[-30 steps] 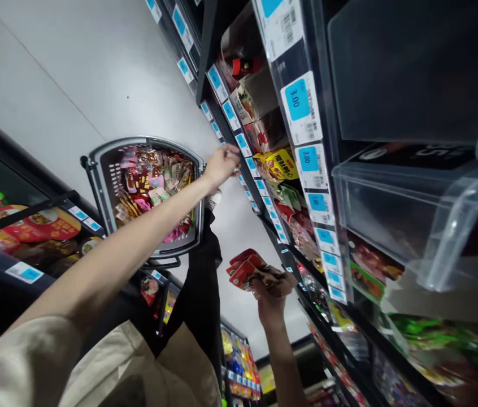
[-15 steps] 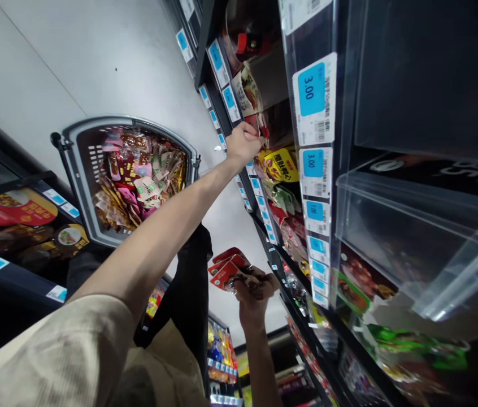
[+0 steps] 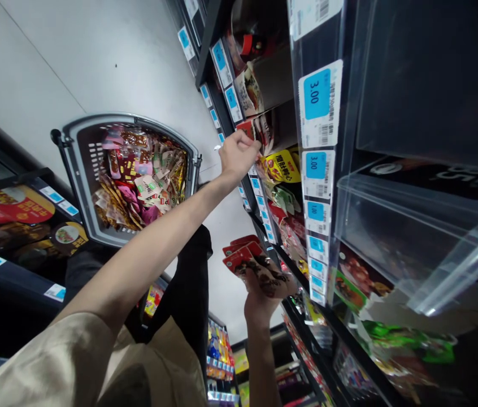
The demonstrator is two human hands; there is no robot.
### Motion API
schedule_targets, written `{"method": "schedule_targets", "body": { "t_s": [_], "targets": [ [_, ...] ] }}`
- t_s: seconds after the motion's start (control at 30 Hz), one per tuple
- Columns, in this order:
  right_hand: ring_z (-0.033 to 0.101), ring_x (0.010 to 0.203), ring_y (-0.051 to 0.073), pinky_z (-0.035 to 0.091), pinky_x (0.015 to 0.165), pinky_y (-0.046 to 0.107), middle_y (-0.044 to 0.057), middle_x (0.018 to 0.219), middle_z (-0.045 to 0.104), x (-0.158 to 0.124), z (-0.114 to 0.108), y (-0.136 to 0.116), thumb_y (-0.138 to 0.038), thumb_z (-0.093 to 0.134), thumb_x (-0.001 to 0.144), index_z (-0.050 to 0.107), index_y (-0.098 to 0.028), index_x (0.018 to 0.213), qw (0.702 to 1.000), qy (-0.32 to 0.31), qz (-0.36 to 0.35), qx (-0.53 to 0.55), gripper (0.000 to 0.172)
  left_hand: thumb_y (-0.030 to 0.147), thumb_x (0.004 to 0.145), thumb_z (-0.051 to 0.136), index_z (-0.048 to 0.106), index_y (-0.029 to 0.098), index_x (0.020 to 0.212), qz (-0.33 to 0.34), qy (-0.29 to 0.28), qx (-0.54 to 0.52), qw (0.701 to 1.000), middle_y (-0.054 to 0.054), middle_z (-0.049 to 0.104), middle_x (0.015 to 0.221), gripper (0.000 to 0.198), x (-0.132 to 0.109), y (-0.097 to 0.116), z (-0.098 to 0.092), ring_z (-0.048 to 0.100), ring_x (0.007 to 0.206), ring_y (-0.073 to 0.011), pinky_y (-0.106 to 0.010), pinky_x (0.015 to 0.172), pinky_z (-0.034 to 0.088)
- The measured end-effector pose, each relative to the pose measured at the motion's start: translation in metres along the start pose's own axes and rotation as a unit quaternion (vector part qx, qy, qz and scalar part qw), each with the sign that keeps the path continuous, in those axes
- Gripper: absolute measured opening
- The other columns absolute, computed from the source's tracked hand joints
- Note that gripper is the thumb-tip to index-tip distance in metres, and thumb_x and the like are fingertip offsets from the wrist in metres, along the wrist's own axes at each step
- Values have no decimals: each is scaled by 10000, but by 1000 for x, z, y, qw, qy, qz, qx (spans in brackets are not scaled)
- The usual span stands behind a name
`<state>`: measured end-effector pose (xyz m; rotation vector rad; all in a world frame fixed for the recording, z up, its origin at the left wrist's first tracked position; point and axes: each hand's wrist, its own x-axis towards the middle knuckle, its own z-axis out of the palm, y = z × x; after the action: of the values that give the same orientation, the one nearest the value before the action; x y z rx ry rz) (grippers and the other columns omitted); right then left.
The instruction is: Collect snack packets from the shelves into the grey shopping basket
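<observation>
**One Full, One Outstretched**

A grey, round-cornered plastic basket (image 3: 84, 181) heaped with multicoloured plastic packets (image 3: 154, 175) stands at nine o'clock from the left hand (image 3: 238, 154), whose fingers bunch narrowly at a flat red-and-white packet (image 3: 265, 129) at two o'clock; whether they hold it cannot be told. At six o'clock, the right hand (image 3: 261, 299) grips a fan of glossy, red-topped packets (image 3: 266, 271). A bright yellow plastic packet (image 3: 280, 165) lies toward three o'clock.
</observation>
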<state>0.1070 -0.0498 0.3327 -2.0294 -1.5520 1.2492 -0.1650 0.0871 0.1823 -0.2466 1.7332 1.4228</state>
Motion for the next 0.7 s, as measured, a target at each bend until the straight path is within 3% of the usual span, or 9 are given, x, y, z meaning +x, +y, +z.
{"method": "schedule_targets", "body": {
  "t_s": [0.1,0.17,0.3,0.37,0.5,0.6,0.7],
  "targets": [
    [697,1115,283,644,932,541,104,1198,640,12,17,-22,-443,892,715,487,-201,1253,991,88,-88,-52,716,197,810,727,607,203,793,-6,22,0,1000,29,687,727,121,-11,-9,-25,749,777,-164,-314,839,602],
    [700,1103,296,627,973,569,109,1157,642,25,37,-43,-474,898,717,512,-194,1203,966,160,-182,-94,682,200,788,726,585,213,758,-15,26,3,1000,49,646,664,144,-15,-16,-41,729,697,-142,-279,774,604],
    [705,1125,340,603,1030,587,141,1093,654,67,95,-87,-554,858,765,572,-195,1123,892,232,-353,-163,582,155,748,717,564,220,748,-25,0,-8,1000,71,601,635,166,-15,-24,-56,690,644,-110,-241,720,594],
    [699,1170,339,592,1045,588,162,1164,646,92,125,-103,-584,740,873,560,-190,1192,875,248,-381,-166,538,132,736,718,561,223,759,-33,-11,-23,999,75,592,630,183,-12,-25,-56,682,650,-108,-235,715,590],
    [691,1205,290,585,1041,524,158,1245,652,139,159,-120,-472,536,1019,540,-186,1298,881,132,-408,-197,401,107,732,705,555,220,765,-50,-18,-46,998,80,575,617,191,-10,-25,-55,668,653,-98,-229,727,587],
    [654,1261,289,569,1035,487,150,1288,650,160,165,-129,-349,495,1019,544,-200,1334,865,38,-407,-291,352,96,739,688,550,214,751,-50,-33,-57,997,81,556,604,182,-10,-26,-55,644,633,-89,-235,731,590],
    [627,1282,304,568,1003,474,149,1321,635,168,168,-140,-250,468,983,523,-210,1371,848,1,-379,-370,393,92,750,671,549,212,745,-50,-48,-73,995,82,549,601,171,-10,-24,-53,631,634,-85,-244,747,597]
  ]
}}
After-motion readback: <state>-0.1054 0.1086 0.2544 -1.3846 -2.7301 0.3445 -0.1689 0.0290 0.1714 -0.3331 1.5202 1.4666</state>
